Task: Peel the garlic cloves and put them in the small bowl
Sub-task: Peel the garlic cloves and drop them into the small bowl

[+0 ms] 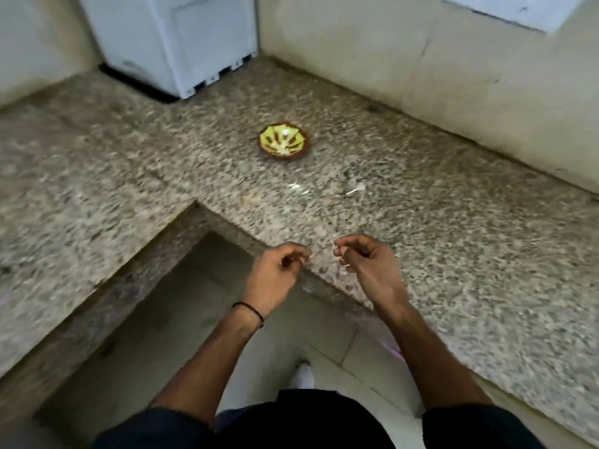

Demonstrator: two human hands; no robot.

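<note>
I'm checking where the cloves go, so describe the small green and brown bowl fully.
The small round bowl is brown outside, yellow-green inside with dark stripes radiating from the centre. It stands upright on the speckled granite counter, touched by nothing else. A pale spot inside near the far rim is too blurred to identify.

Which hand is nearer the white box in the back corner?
Left. The left hand is in front and to the right of the white box; the right hand is farther right still.
</note>
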